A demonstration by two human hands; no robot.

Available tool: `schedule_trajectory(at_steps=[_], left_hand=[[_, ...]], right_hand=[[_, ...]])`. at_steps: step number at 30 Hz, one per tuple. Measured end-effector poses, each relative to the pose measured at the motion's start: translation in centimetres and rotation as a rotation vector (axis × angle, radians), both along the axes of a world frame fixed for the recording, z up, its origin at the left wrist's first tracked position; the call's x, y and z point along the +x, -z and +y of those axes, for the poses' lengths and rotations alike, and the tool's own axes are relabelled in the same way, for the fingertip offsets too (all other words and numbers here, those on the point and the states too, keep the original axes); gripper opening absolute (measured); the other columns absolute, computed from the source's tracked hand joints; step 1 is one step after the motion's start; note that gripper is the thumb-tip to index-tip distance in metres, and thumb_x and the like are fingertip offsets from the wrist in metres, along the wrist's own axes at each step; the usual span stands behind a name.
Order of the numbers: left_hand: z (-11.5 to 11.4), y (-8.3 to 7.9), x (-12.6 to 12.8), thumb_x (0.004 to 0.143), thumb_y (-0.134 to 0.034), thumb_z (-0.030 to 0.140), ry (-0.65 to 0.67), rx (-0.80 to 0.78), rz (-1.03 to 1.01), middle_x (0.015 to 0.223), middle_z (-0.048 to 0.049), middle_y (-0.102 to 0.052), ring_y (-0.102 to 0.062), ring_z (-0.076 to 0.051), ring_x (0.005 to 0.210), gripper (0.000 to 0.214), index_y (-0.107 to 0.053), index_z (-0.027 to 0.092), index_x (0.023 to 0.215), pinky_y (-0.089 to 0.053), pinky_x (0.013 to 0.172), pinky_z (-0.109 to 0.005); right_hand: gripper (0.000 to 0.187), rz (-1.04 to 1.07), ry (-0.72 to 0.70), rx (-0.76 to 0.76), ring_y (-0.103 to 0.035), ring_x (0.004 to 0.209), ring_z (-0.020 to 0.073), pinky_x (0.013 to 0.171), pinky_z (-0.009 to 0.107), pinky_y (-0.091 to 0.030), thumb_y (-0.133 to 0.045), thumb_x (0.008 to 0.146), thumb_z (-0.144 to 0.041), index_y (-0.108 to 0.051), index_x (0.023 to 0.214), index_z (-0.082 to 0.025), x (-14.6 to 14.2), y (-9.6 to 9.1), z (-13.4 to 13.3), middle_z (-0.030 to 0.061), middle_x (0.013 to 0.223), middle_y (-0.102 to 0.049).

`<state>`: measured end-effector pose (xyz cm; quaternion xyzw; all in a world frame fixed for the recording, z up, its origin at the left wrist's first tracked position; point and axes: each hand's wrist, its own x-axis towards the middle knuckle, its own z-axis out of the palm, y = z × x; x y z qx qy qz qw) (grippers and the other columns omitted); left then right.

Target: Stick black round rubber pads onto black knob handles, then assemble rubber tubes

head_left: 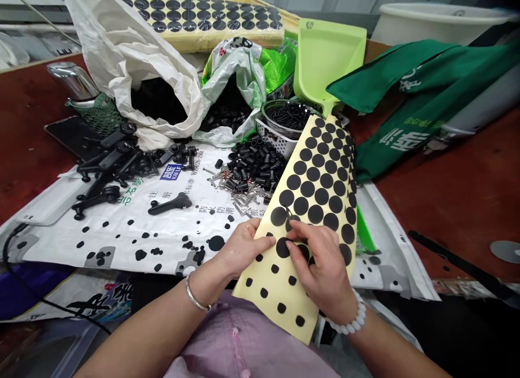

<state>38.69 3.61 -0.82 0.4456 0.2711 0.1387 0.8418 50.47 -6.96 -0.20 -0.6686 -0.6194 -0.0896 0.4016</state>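
Note:
A pale yellow backing sheet (320,183) covered with round black stickers leans toward me over the table edge. My left hand (241,248) grips the sheet's left edge, fingers closed on it. My right hand (320,272) lies on the sheet's middle, fingertips pinched at a black sticker (290,213) that curls up off the sheet. The sheet's lower part shows only small black dots where the larger discs are gone.
A printed white sack (154,226) covers the table, strewn with black plastic arms (109,161), small black sleeves (254,164) and metal pins. Behind stand open bags, a white basket (280,131), a green dustpan (325,56), more sticker sheets (203,15), and green cloth (414,96).

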Motion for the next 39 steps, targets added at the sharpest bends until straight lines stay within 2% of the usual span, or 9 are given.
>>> schedule_trajectory(at_steps=[9, 14, 16, 19, 22, 25, 29, 35, 39], left_hand=[[0.2, -0.3, 0.1, 0.061, -0.071, 0.015, -0.093, -0.034, -0.056, 0.075, -0.0036, -0.068, -0.063, -0.015, 0.062, 0.028, -0.058, 0.013, 0.086, -0.049, 0.059, -0.024], [0.5, -0.2, 0.0, 0.063, -0.069, 0.017, -0.106, -0.034, -0.068, 0.079, -0.0052, -0.069, -0.064, -0.018, 0.067, 0.027, -0.058, 0.013, 0.087, -0.05, 0.064, -0.029], [0.4, -0.1, -0.1, 0.065, -0.068, 0.018, -0.088, -0.011, -0.047, 0.08, -0.0058, -0.069, -0.064, -0.018, 0.066, 0.027, -0.058, 0.014, 0.09, -0.05, 0.063, -0.03], [0.4, 0.0, -0.1, 0.068, -0.066, 0.022, -0.071, 0.035, 0.002, 0.082, -0.0061, -0.069, -0.065, -0.02, 0.067, 0.029, -0.056, 0.015, 0.095, -0.051, 0.063, -0.033], [0.4, 0.3, -0.2, 0.071, -0.064, 0.024, -0.104, 0.202, 0.048, 0.089, -0.0071, -0.067, -0.064, -0.021, 0.077, 0.029, -0.056, 0.015, 0.098, -0.05, 0.069, -0.034], [0.3, 0.4, -0.7, 0.073, -0.062, 0.022, -0.271, 0.561, 0.102, 0.101, -0.0081, -0.063, -0.059, -0.022, 0.092, 0.034, -0.055, 0.017, 0.106, -0.046, 0.08, -0.032], [-0.4, -0.6, -2.1, 0.074, -0.061, 0.019, -0.398, 0.952, 0.102, 0.105, -0.0078, -0.059, -0.054, -0.02, 0.097, 0.035, -0.055, 0.019, 0.108, -0.041, 0.086, -0.031], [-1.6, -1.2, -2.1, 0.074, -0.057, 0.013, -0.21, 0.751, 0.045, 0.084, -0.0038, -0.06, -0.055, -0.015, 0.079, 0.021, -0.057, 0.018, 0.095, -0.045, 0.075, -0.027], [-1.8, -0.6, -1.8, 0.073, -0.054, 0.01, -0.246, 0.836, 0.067, 0.084, -0.0031, -0.06, -0.056, -0.015, 0.077, 0.023, -0.057, 0.019, 0.095, -0.045, 0.072, -0.027]], right_hand=[[0.03, -0.223, -0.073, 0.064, -0.06, 0.076, 0.0189, 0.081, 0.041, -0.038, -0.047, 0.077, 0.003, -0.055, 0.099, -0.016, -2.7, 0.8, -1.2, 0.0034, 0.078, -0.068], [0.027, -0.114, -0.125, 0.046, -0.06, 0.075, 0.0172, 0.085, 0.041, -0.035, -0.048, 0.077, 0.001, -0.056, 0.094, -0.018, -3.1, 0.1, -2.5, 0.0012, 0.078, -0.067], [0.023, 0.085, -0.093, 0.037, -0.059, 0.075, 0.0179, 0.08, 0.041, -0.04, -0.051, 0.078, -0.005, -0.055, 0.096, -0.019, -2.5, -0.5, -2.3, 0.0018, 0.078, -0.065], [0.025, 0.635, -0.077, -0.052, -0.058, 0.068, 0.0162, 0.058, 0.031, -0.048, -0.056, 0.081, -0.017, -0.052, 0.105, -0.019, -1.2, -1.4, -1.4, 0.0035, 0.079, -0.062], [0.03, 1.144, -0.142, -0.253, -0.044, 0.042, 0.006, 0.034, 0.019, -0.034, -0.062, 0.078, -0.027, -0.049, 0.105, -0.02, -0.3, -2.3, -0.6, 0.0008, 0.076, -0.059], [0.037, 1.343, -0.173, -0.354, -0.031, 0.035, 0.0005, 0.03, 0.016, -0.023, -0.067, 0.073, -0.029, -0.047, 0.103, -0.021, -0.2, -2.8, -0.1, -0.0016, 0.076, -0.057], [0.038, 1.384, -0.193, -0.335, -0.031, 0.034, -0.0002, 0.03, 0.014, -0.02, -0.069, 0.071, -0.028, -0.047, 0.102, -0.021, -0.5, -2.6, 0.3, -0.0031, 0.075, -0.056], [0.033, 1.235, -0.206, -0.243, -0.035, 0.038, 0.0024, 0.032, 0.016, -0.029, -0.062, 0.076, -0.024, -0.047, 0.105, -0.021, -1.1, -2.4, 0.5, -0.0018, 0.075, -0.058], [0.033, 0.947, -0.203, -0.101, -0.049, 0.048, 0.0074, 0.04, 0.019, -0.042, -0.054, 0.082, -0.018, -0.045, 0.113, -0.021, -2.3, -1.0, -0.1, 0.0017, 0.081, -0.059]])
